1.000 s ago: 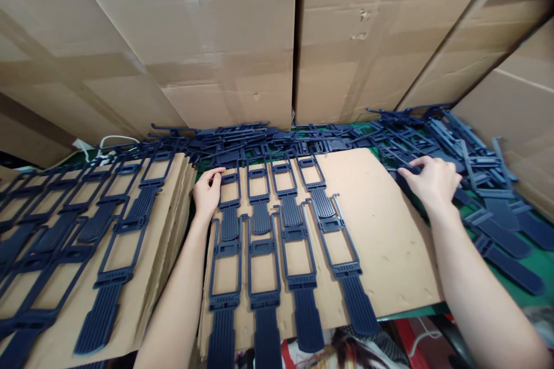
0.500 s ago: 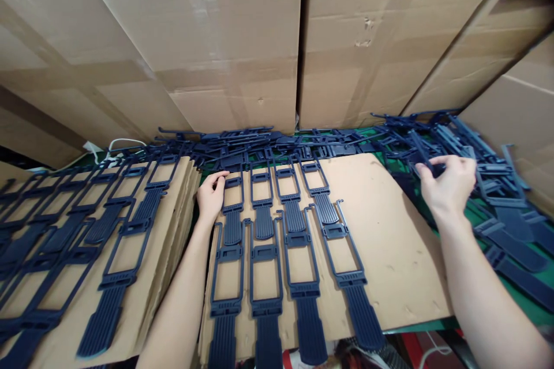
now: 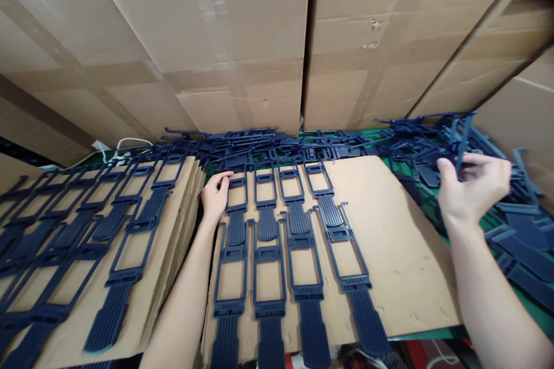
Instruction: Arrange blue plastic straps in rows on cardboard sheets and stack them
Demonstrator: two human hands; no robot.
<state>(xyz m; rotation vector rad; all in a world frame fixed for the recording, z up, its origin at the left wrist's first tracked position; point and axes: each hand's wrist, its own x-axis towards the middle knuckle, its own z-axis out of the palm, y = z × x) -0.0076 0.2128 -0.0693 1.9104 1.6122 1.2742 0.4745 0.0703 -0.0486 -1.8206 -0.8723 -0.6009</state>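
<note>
My right hand is closed on a dark blue plastic frame piece, whose thin arm sticks up above my fingers over the heap at the right. At the far left corner of the cardboard sheet, my left hand has thumb and forefinger curled together, touching the edge beside a blue frame piece. What its fingers grip is hidden. Two rows of these pieces lie on the sheet, each an open rectangle with a ribbed tongue, tongues towards me. The sheet's right part is bare cardboard.
A stack of cardboard sheets at the left carries more blue pieces in rows. Loose pieces are heaped along the back and right on a green surface. Large cardboard boxes wall off the back. A white cable lies at back left.
My right hand has moved right at the heap, and the piece in it now stands up above the fingers. My left hand keeps its place at the sheet's corner. The view has shifted slightly.
</note>
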